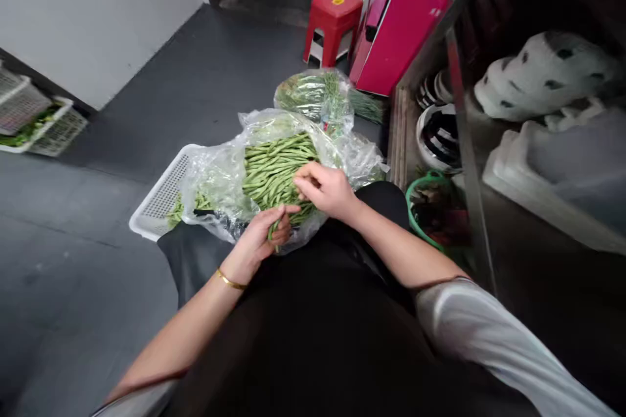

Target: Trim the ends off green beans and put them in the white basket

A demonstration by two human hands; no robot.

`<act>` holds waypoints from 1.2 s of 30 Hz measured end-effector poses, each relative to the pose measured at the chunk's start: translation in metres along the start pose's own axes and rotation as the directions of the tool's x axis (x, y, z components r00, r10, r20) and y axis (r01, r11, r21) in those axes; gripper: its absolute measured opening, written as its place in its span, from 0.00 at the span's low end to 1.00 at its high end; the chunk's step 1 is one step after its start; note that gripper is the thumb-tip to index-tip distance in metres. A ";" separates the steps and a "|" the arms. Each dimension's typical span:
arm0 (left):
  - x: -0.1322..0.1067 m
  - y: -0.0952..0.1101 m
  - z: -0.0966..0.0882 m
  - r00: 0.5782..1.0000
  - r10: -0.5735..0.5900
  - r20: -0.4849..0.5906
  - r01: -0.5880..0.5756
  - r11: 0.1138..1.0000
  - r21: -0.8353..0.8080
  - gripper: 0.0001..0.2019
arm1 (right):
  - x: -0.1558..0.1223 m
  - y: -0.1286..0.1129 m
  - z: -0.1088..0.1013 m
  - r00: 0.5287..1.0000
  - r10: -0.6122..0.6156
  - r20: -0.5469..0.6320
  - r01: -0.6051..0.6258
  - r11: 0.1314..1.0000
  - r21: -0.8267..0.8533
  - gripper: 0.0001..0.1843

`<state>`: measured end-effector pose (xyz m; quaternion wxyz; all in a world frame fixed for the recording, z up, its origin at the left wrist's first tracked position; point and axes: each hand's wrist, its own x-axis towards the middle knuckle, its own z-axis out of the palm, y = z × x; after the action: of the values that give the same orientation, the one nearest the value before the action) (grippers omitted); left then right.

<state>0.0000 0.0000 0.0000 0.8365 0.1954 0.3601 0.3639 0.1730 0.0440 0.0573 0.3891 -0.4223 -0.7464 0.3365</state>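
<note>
A clear plastic bag [215, 166] full of green beans [274, 166] lies open in front of my knees. My left hand [268, 231] is closed at the near edge of the beans, with a green bean [272, 229] sticking out below its fingers. Over the right side of the heap, my right hand [325, 189] is pinched, thumb against fingers; whatever is between the tips is too small to make out. To the left, partly under the bag, sits a white perforated basket [161, 192] with some beans in it.
Behind the bag lies another clear bag [313, 94] of thin green vegetables. A red stool [335, 23] stands farther back beside a pink cabinet [405, 26]. At right are a green-rimmed basket [413, 215] and a metal shelf [469, 163]. White crates [59, 130] stand far left.
</note>
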 end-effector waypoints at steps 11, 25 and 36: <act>0.009 -0.010 0.020 0.981 0.178 -0.081 -0.134 0.913 0.384 0.14 | -0.086 0.031 -0.001 0.675 0.307 0.670 -0.164 0.949 -0.270 0.06; 0.006 -0.002 -0.004 0.910 0.162 -0.382 -0.153 0.987 0.053 0.10 | -0.053 0.000 0.014 0.938 0.344 -0.032 -0.296 0.848 0.440 0.14; -0.003 -0.013 0.012 0.983 0.122 -0.141 -0.025 0.837 0.547 0.13 | -0.046 0.037 0.032 0.879 0.322 0.352 -0.242 0.937 -0.252 0.04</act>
<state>0.0134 -0.0117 0.0012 0.6986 0.4061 0.5104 0.2943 0.1749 0.0127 -0.0017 0.1359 -0.4889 -0.7686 0.3896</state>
